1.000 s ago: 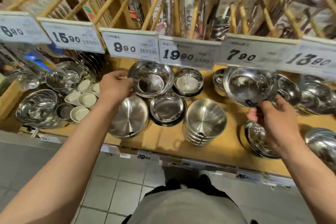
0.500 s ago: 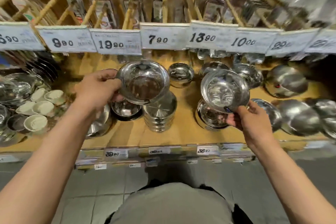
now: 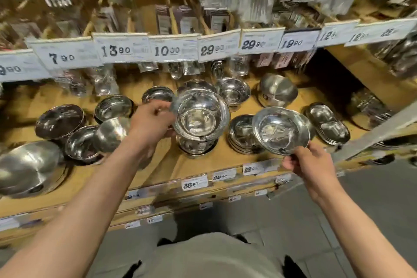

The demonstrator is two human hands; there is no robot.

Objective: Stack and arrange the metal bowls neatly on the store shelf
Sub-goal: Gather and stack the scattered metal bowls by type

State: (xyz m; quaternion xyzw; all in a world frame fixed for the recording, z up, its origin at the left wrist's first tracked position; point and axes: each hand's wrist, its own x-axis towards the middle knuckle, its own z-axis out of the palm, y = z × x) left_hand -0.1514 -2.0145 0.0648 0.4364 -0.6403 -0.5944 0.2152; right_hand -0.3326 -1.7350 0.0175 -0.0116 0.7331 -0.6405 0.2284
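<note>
My left hand (image 3: 151,121) grips the left rim of a shiny metal bowl (image 3: 200,116) held just above a low stack of bowls (image 3: 195,147) at the shelf's middle. My right hand (image 3: 310,165) pinches the near rim of a second, shallower metal bowl (image 3: 279,130), held tilted in the air in front of another bowl stack (image 3: 241,134). Both bowls face up and hold nothing. Several more metal bowls lie scattered over the wooden shelf (image 3: 198,167), some upright, some overturned.
Overturned bowls (image 3: 29,168) and a dark-lidded one (image 3: 59,121) crowd the shelf's left. Oval dishes (image 3: 328,123) are stacked at the right, a domed bowl (image 3: 278,90) behind. Price tags (image 3: 173,48) hang along the upper shelf edge, packaged utensils above. A grey rail (image 3: 379,133) slants at right.
My view and both arms have swung to the right along the shelf. The left bowl now hovers over a low stack; the right bowl is lower, near the shelf front.
</note>
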